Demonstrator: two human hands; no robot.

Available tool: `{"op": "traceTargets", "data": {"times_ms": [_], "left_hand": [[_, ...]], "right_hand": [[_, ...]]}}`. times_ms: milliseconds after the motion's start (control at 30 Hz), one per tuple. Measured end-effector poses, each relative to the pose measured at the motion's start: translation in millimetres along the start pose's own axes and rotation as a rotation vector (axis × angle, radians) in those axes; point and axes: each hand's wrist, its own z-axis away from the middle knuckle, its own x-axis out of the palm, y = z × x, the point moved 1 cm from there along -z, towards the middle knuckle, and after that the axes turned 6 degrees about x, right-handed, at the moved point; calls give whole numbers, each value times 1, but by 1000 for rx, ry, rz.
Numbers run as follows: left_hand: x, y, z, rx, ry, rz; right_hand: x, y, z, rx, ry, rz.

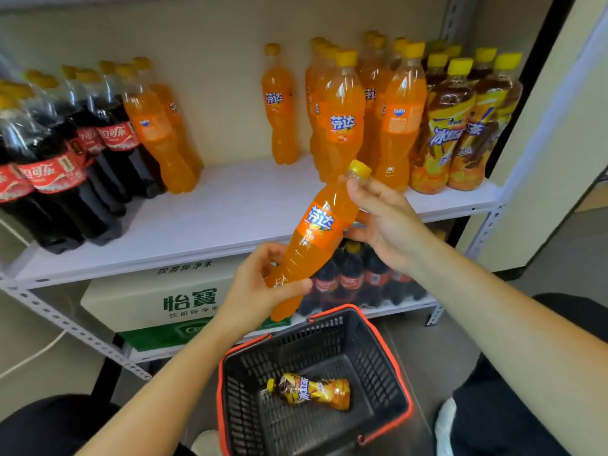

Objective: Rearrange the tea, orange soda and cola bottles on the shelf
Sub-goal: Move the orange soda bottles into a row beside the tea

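Note:
I hold a tilted orange soda bottle (316,232) in front of the shelf (230,212). My left hand (260,284) grips its lower body and my right hand (381,218) grips its neck below the yellow cap. On the shelf, cola bottles (59,159) crowd the left end with two orange sodas (158,133) beside them. One orange soda (279,106) stands alone at the back middle, a cluster of orange sodas (362,110) stands to its right, and tea bottles (460,126) fill the right end.
A black basket with red rim (388,350) sits on the floor below my hands, with one tea bottle (312,390) lying in it. The lower shelf carries a water carton (171,301) and more cola bottles (355,278). My knees flank the basket.

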Motion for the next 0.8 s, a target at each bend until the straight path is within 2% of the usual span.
{"op": "traceTargets", "data": {"times_ms": [133, 233, 400, 500, 567, 800], "left_hand": [[-3, -2, -2, -80, -49, 284], [-1, 1, -2, -103, -107, 369], [6, 7, -2, -136, -91, 270], [13, 8, 2, -87, 1, 84], [15, 8, 3, -56, 85, 43], [4, 9, 2, -79, 126, 232]], "right_hand": [[-3, 1, -2, 9, -174, -44], [-4, 1, -2, 13, -291, -113], [0, 3, -6, -46, -175, -93], [3, 8, -6, -11, -96, -104], [4, 9, -6, -4, -84, -91], [1, 11, -6, -8, -296, -75]]}}
